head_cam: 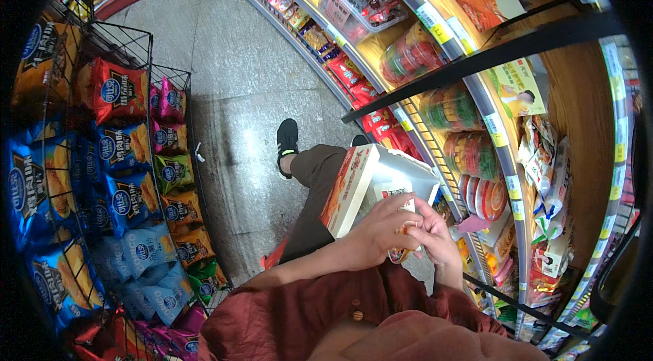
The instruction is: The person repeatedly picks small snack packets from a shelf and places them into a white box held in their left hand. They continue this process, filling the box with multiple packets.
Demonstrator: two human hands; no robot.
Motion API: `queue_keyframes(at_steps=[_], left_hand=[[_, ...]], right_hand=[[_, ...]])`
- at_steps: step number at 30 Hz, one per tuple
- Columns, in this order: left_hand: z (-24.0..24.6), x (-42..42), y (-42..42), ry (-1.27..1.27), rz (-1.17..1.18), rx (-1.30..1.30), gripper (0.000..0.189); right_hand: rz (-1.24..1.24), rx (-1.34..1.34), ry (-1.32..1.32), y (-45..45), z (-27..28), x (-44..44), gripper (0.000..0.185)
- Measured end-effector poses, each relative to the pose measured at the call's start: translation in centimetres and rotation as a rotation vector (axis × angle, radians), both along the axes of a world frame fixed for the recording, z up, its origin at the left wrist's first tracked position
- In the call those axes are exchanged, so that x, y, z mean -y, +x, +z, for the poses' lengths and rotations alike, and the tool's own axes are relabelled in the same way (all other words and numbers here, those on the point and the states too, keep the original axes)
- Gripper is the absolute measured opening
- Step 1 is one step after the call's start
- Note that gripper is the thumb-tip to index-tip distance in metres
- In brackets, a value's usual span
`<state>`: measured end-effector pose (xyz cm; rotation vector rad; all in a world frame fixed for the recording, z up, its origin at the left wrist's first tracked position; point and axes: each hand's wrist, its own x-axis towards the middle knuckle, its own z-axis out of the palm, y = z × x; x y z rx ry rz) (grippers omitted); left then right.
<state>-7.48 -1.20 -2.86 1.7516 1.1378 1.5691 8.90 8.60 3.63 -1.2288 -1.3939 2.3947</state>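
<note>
Both of my hands meet over my lap, at the near end of an open cardboard display box (347, 190). My left hand (375, 231) is closed around small snack packets (400, 254), whose shiny orange and white ends poke out below the fingers. Against it, the fingers and thumb of my right hand (436, 236) grip the same bunch. How many packets there are is hidden by the fingers. The box tilts on my leg, with a printed orange and white side and a white inside. A white packet (392, 188) shows inside it, just beyond my hands.
Shop shelves (490, 96) with price tags curve along the right, bearing plastic jars (451, 108) and a clear tub (362, 1) of snacks. A black bar (474, 62) crosses in front. Wire racks of chip bags (125, 147) line the left. Tiled floor (240, 65) runs between.
</note>
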Motion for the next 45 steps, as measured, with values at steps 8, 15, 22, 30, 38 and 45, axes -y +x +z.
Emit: queue_keyframes(at_steps=[8,15,22,30,38,45], left_hand=[[1.5,0.5,0.7,0.045,0.239,-0.066,0.053],[2.5,1.0,1.4,-0.297,0.320,0.344,0.048],[3.5,0.7,3.2,-0.474,0.206,0.486,0.060],[2.9,0.4,4.2,-0.404,0.257,0.572,0.070],[2.7,1.0,2.9,-0.452,0.396,-0.437,0.033],[0.7,-4.3,5.5,-0.713,-0.233,-1.424,0.047]], right_hand=[[-0.183,0.006,0.184,0.5,-0.3,0.6,0.063],[-0.290,-0.298,0.434,-0.9,-1.0,1.4,0.064],[-0.300,-0.201,0.537,0.4,-2.4,2.3,0.048],[-0.281,-0.113,0.663,2.4,-1.6,2.1,0.031],[-0.422,0.006,0.904,4.3,0.1,-1.4,0.025],[-0.411,-0.008,0.912,4.8,-0.1,-1.2,0.023]])
